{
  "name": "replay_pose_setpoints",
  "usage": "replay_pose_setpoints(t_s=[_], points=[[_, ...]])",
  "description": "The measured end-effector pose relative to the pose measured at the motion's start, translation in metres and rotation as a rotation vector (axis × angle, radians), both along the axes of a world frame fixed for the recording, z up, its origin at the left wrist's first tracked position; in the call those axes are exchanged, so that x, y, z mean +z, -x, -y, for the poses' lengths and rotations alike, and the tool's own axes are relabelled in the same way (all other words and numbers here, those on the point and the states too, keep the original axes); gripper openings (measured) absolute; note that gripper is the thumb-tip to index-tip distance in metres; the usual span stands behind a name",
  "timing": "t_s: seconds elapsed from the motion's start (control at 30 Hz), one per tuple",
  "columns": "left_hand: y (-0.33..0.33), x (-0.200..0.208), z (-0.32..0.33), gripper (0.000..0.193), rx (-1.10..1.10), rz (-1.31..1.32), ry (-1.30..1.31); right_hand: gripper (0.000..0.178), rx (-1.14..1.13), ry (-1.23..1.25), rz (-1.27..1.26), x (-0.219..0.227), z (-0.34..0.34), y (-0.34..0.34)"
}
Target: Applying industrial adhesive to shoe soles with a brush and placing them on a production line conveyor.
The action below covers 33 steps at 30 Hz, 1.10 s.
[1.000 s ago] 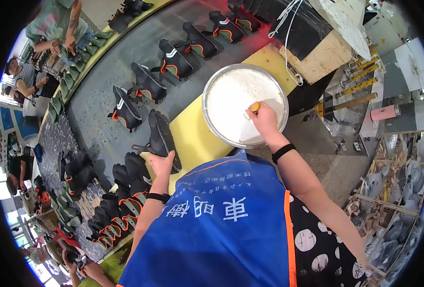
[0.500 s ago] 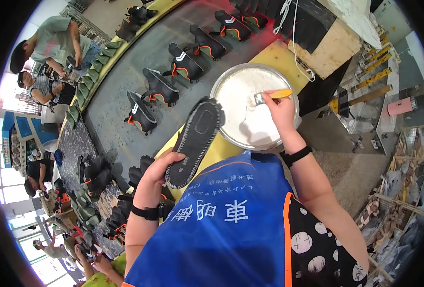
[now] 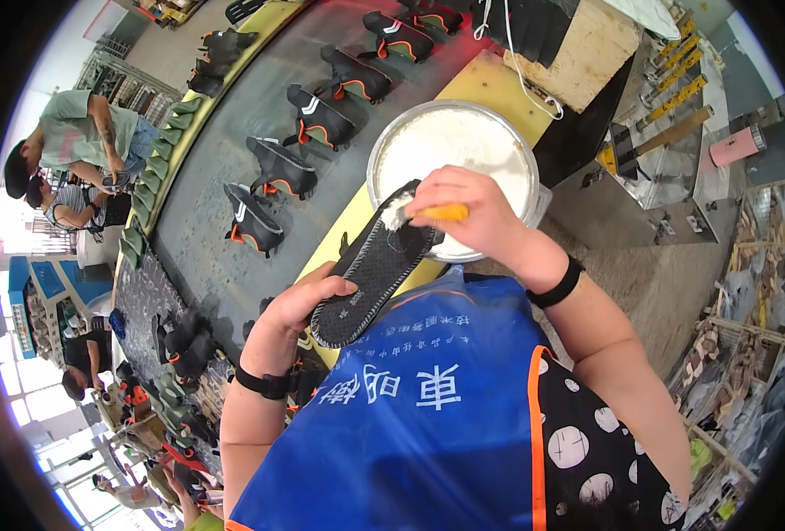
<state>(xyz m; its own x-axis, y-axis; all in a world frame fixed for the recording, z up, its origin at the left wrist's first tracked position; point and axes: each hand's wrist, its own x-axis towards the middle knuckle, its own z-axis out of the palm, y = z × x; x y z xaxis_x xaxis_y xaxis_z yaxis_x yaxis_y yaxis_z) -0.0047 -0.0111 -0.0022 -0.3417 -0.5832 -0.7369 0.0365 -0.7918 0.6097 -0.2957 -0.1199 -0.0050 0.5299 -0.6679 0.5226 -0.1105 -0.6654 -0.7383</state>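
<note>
My left hand (image 3: 308, 301) grips the heel end of a black shoe upper (image 3: 366, 283), its stitched underside turned up toward me. In my right hand (image 3: 472, 208) is a brush with a yellow handle (image 3: 444, 212). Its bristles, mostly hidden, press on the toe end of the underside, where a patch of white paste (image 3: 398, 212) shows. Just beyond the shoe upper stands a round metal basin (image 3: 523, 146) holding white paste, partly covered by my right hand.
Several black shoe uppers with orange trim (image 3: 326, 115) stand in a row on the dark conveyor belt (image 3: 197, 168). Yellow edging (image 3: 476, 93) runs beside the basin. A white cord (image 3: 521, 75) hangs near a wooden board (image 3: 596, 53). Other people work across the belt.
My right hand has moved left with the brush, from over the basin onto the toe end of the shoe upper. White paste now shows there. My left hand keeps its hold.
</note>
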Motion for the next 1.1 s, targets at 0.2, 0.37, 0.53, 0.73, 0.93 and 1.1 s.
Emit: replay_pose_setpoints(t_s=[0.2,0.37,0.53,0.73,0.93,1.1], points=[[-0.007,0.001,-0.012,0.059,0.009,-0.03,0.043,0.009,-0.19,-0.258,-0.053,-0.016,0.013,0.013],[-0.007,0.003,-0.023,0.065,0.11,-0.086,0.057,0.014,-0.266,-0.357,0.117,-0.017,-0.006,-0.002],[-0.011,0.001,-0.029,0.068,0.157,-0.114,0.135,0.012,-0.476,-0.422,0.009,-0.014,-0.01,-0.018],[-0.013,-0.004,-0.032,0.065,0.162,-0.069,0.212,0.014,-0.535,-0.259,0.133,-0.009,-0.005,-0.024],[-0.002,-0.004,-0.031,0.062,0.289,0.032,0.276,0.016,-0.573,-0.217,0.125,-0.006,-0.025,-0.043],[0.006,-0.007,-0.031,0.063,0.337,0.038,0.281,0.017,-0.386,-0.313,0.172,0.0,-0.064,-0.054]])
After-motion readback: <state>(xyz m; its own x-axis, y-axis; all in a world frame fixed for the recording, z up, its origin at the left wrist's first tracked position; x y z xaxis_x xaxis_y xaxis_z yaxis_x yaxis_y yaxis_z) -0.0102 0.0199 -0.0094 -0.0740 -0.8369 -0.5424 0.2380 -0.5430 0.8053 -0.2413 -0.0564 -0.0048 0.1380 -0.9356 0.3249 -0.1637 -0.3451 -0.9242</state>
